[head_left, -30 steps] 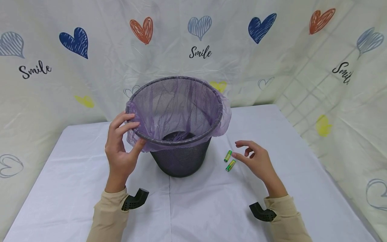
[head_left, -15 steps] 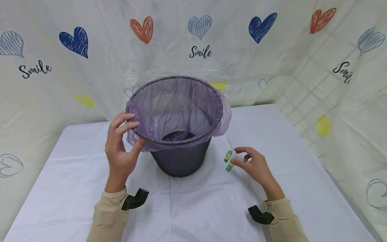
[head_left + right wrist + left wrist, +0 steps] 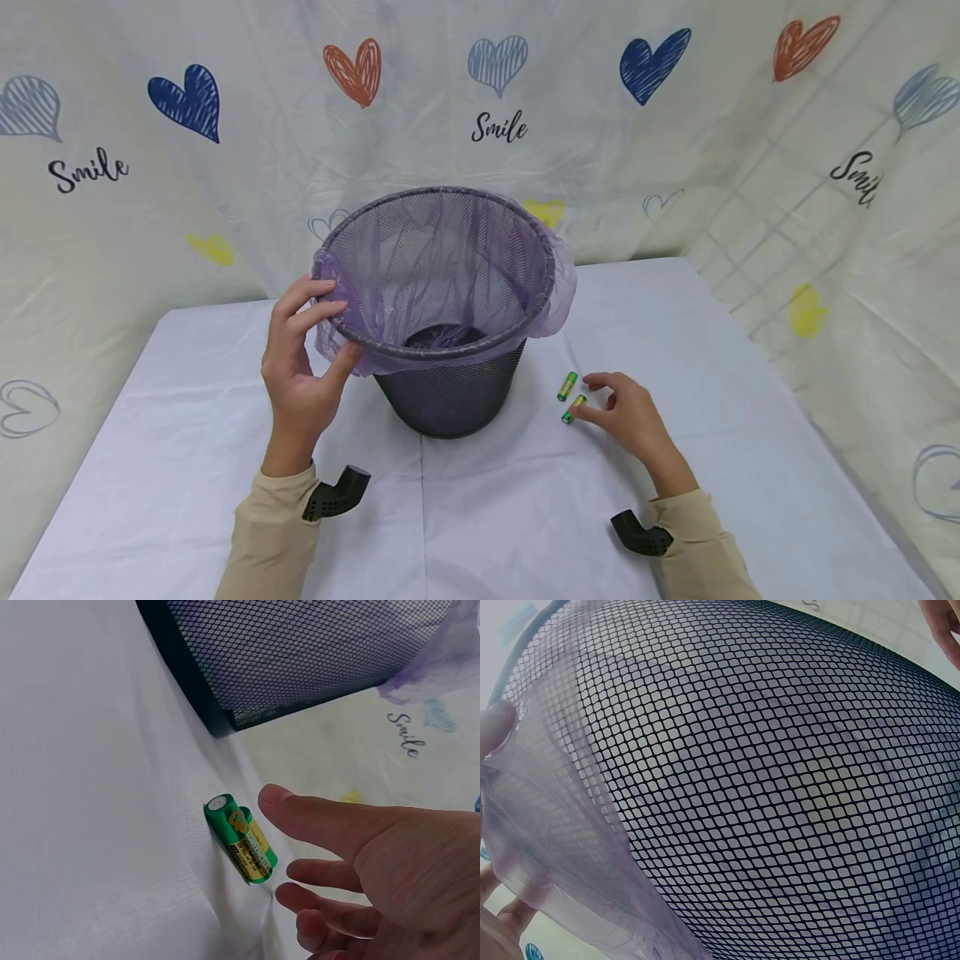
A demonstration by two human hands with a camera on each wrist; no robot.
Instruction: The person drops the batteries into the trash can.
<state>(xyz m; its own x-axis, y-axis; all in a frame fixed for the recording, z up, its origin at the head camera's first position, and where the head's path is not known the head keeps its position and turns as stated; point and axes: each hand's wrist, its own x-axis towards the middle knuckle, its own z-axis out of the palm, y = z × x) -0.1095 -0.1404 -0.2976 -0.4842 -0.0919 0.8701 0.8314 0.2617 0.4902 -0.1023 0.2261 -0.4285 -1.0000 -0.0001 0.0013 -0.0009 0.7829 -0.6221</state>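
A black mesh wastebasket (image 3: 450, 404) stands upright on the table, lined with a thin purple bin bag (image 3: 557, 296) folded over its rim. My left hand (image 3: 300, 379) grips the rim and bag at the left side, fingers over the edge and thumb at the front. In the left wrist view the mesh wall fills most of the picture. Two green and yellow batteries lie side by side to the basket's right: a farther battery (image 3: 567, 386) and a nearer battery (image 3: 567, 416). My right hand (image 3: 633, 421) hovers beside them, thumb and fingers apart, thumb tip overlapping the nearer one in the head view.
White cloth (image 3: 480, 517) covers the table. Behind and to the right hangs a pale curtain (image 3: 420, 142) printed with hearts and "Smile". Each wrist wears a black camera mount (image 3: 337, 493) over a beige sleeve (image 3: 273, 533).
The right hand has come down and towards the person, its thumb shifting from the farther battery to the nearer one. The left hand keeps its hold on the rim.
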